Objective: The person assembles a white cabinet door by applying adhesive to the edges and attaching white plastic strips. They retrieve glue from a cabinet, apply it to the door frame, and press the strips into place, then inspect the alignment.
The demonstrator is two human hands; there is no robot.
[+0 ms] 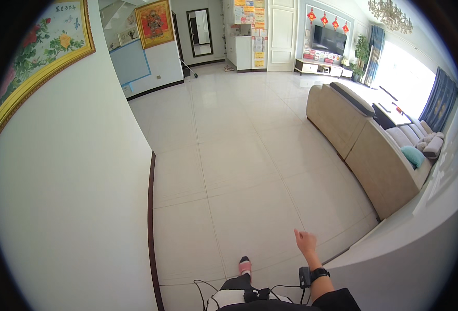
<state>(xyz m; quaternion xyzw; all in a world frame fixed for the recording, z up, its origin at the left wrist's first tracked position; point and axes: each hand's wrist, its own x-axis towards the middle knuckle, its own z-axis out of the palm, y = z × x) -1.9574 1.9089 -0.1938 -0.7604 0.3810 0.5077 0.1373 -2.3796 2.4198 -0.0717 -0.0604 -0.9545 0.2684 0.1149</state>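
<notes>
Right hand: The wearer's right hand [305, 242] is hovering above pale floor tiles [249, 171], its fingers curling into a loose fist, its thumb standing out.
Left hand: The left hand is staying outside the view, so its state cannot be told.
Wrist: A black wristband [319, 273] is circling the right forearm below the fist; a small dark box [305, 277] is sitting just beside it, with a thin black cable [286, 286] running toward the waist.
Foot: One foot in pink footwear [245, 267] is showing ahead of the dark trousers.
Sofa: A beige sofa [363, 147] is turning its back to the wearer at right, with a teal cushion [412, 156] resting on its seat side.
Wall: A gold-framed flower picture [47, 52] is hanging at left.
Far end: A television [329, 40] is standing dark beneath red ornaments [324, 19]; a black-framed mirror [200, 32] is facing the room.
</notes>
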